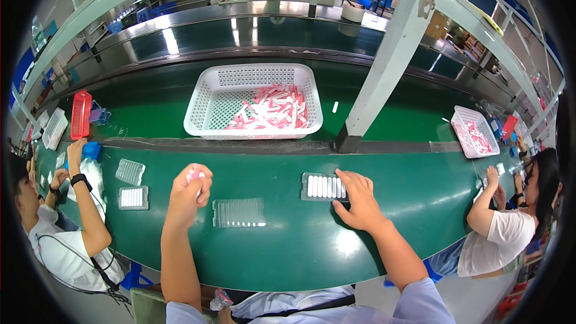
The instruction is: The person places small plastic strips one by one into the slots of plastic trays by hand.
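Observation:
My left hand (191, 191) is raised over the near bench, its fingers closed around small pink and white pieces (194, 175), mostly hidden in the fist. To the right, a clear plastic tray (306, 195) holds a row of white sticks (324, 186). My right hand (358, 200) grips this tray's right end, fingers at its far edge and thumb at its near edge. Between my hands lies another clear tray (238, 211), with small white bits along its near side.
A white basket (193, 117) of pink and white sticks stands beyond my hands. Left lie a filled tray (133, 207) and a clear tray (130, 171). A metal post (387, 54) rises at right. People work on both sides, near a red basket (81, 114) and another white basket (480, 151).

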Demonstrator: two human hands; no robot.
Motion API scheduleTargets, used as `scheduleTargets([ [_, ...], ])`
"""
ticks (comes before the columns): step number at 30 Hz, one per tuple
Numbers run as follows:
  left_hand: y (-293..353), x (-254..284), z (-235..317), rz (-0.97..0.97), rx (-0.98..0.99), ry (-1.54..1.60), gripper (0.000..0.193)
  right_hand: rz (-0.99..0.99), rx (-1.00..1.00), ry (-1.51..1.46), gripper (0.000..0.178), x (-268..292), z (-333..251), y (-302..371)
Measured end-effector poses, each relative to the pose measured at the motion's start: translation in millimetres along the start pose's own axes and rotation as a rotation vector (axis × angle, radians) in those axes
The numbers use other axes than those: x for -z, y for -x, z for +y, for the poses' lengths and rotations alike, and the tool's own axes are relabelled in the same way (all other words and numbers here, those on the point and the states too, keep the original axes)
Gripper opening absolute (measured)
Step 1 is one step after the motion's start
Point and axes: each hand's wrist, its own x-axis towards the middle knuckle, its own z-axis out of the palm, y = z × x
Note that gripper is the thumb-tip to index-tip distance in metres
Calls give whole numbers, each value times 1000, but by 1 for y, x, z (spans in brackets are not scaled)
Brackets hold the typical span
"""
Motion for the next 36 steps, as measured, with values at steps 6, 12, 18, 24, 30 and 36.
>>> scheduleTargets([
  [6, 38, -7, -9, 63, -70, -1565, 37, -77, 69, -58, 74, -1, -14, -15],
  [12, 79, -1, -31, 51, -39, -1467, 58, -76, 240, -74, 75, -22, -36, -57],
  [18, 113, -26, -67, -22, -118, -1520, 59, -102, 351, -235, 70, -76, -79, -109],
  [24, 116, -14, -81, 59, -391, -1346, 46, -113, 500, -295, 70, -143, -169, -172],
  [30, 116, -7, -91, 99, -535, -1301, 37, -229, 609, -317, 70, -195, -255, -199],
  [36, 119, -6, -89, 77, -491, -1340, 34, -205, 690, -323, 68, -220, -304, -215],
])
